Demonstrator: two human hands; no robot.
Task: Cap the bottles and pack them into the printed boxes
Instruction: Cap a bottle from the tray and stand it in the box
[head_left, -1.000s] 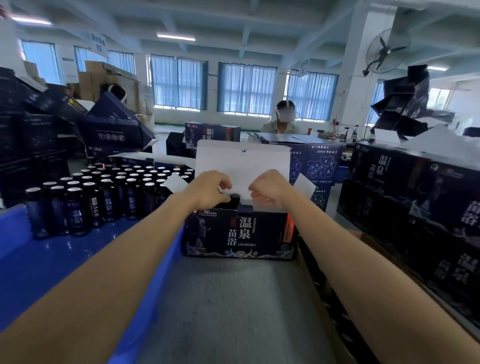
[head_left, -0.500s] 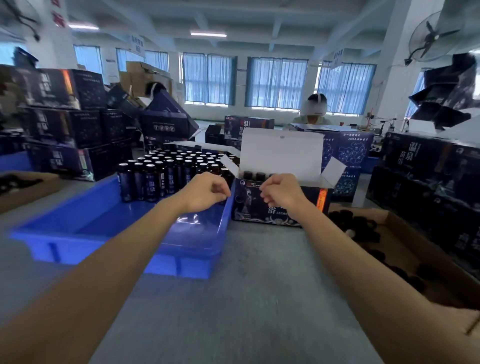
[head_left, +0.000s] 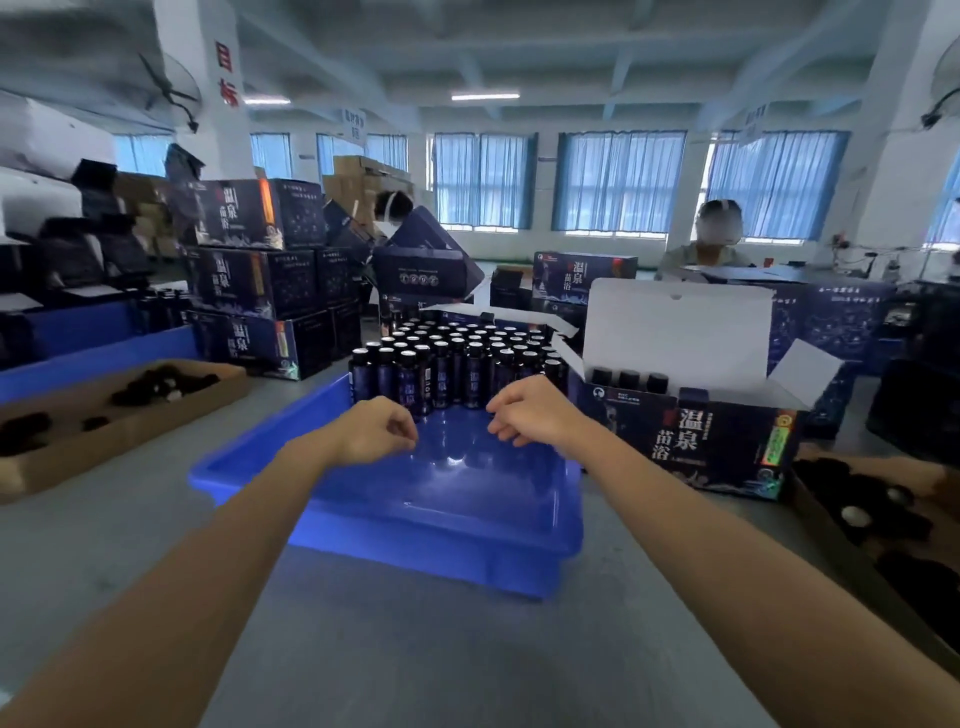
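Note:
Several dark bottles (head_left: 452, 364) with silver tops stand packed together at the far end of a blue plastic tray (head_left: 395, 525). My left hand (head_left: 374, 428) and my right hand (head_left: 535, 410) hover over the tray just in front of the bottles, fingers loosely curled, holding nothing. To the right stands an open printed box (head_left: 685, 441) with its white lid flap raised; three black-capped bottles (head_left: 628, 379) show inside it along the left side.
Brown cardboard trays of black caps lie at the left (head_left: 114, 415) and right (head_left: 872, 514). Stacked printed boxes (head_left: 254, 280) rise behind the left tray. Two people work at the far tables. Grey tabletop (head_left: 415, 649) lies in front of the blue tray.
Both hands left the open box and moved left over the blue tray toward the bottles. The view swung left, so the box now sits at the right.

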